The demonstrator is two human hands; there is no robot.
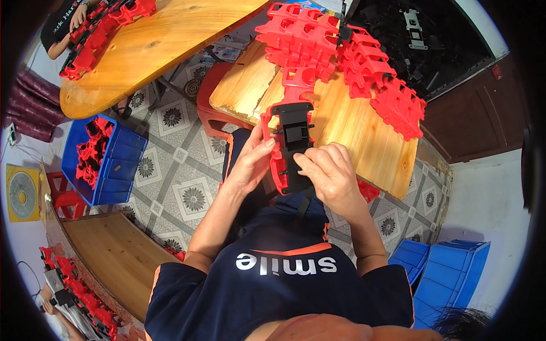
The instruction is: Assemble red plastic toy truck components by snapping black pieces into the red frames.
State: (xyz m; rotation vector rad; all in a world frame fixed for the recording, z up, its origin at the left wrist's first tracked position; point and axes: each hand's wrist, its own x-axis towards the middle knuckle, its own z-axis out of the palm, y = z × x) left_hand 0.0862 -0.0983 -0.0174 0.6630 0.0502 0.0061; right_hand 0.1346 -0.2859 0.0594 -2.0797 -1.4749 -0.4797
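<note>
In front of my body I hold a long red plastic frame point(280, 178) with a black plastic plate point(293, 117) lying in it. The plate has a raised rectangular part in its middle. My left hand point(252, 163) grips the frame's left side, thumb along the edge. My right hand point(333, 177) is closed at the lower right, its thumb and bent fingers pressed on the black plate; what lies under those fingers is hidden. Just beyond, several stacked red plastic frames point(298, 37) rest on the wooden table point(364, 153).
More red frames point(398, 108) line the table's right side by a large tray point(438, 45) of black parts. At left stand a blue crate point(116, 165) of red pieces and a wooden bench point(111, 250). Blue bins point(452, 278) stand lower right. Co-workers' hands point(78, 18) handle red frames upper left.
</note>
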